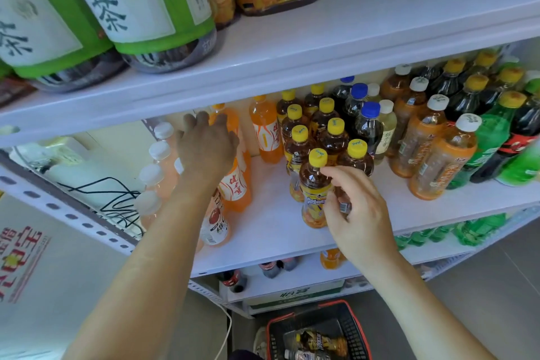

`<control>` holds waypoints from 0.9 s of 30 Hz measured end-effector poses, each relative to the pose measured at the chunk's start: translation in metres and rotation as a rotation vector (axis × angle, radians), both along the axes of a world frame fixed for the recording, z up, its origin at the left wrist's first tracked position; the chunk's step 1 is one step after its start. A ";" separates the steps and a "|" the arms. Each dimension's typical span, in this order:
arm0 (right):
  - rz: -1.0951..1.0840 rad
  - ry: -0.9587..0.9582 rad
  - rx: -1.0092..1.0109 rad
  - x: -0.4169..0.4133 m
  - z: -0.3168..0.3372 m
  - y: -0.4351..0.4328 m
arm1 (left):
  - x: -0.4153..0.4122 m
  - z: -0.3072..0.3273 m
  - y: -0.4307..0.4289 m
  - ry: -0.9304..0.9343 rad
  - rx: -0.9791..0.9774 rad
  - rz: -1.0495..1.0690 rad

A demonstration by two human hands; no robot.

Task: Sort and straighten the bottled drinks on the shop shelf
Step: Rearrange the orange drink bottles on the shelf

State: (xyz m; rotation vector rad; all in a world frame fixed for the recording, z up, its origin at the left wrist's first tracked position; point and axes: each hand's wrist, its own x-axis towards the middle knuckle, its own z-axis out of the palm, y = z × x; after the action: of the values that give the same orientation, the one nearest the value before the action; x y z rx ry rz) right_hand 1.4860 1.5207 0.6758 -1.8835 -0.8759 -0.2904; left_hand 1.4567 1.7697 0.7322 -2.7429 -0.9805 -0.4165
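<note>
On the white middle shelf (271, 231), my right hand (355, 210) grips the front yellow-capped iced tea bottle (314, 184), which stands upright ahead of several like bottles (334, 137). My left hand (207, 146) is wrapped over the top of an orange soda bottle (236, 184) further left; its cap is hidden under my palm. A second orange soda (266, 131) stands behind. A row of pale pink white-capped bottles (157, 169) lines the shelf's left end, and a peach-label bottle (216, 228) stands at the front.
Blue-capped dark bottles (365, 120), orange-labelled tea bottles (438, 161), green soda (485, 143) and cola fill the right side. Large tea bottles (140, 3) stand on the upper shelf. A red-rimmed basket (318, 333) holding bottles sits on the floor below.
</note>
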 end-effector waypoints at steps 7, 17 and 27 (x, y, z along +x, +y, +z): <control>0.072 0.086 0.037 -0.018 -0.018 -0.002 | -0.018 -0.016 -0.005 0.002 -0.142 -0.182; 0.260 1.562 0.185 -0.028 -0.044 0.006 | -0.088 0.026 -0.034 -0.655 -0.895 -0.436; 0.765 1.709 0.252 -0.030 -0.035 -0.006 | -0.100 0.040 -0.035 -0.807 -1.082 -0.421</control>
State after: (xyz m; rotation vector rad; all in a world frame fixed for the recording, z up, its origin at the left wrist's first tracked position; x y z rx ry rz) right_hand 1.4556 1.5143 0.6407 -0.8338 -0.2000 1.4020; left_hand 1.3566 1.7348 0.7718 -3.8780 -0.9085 -1.5438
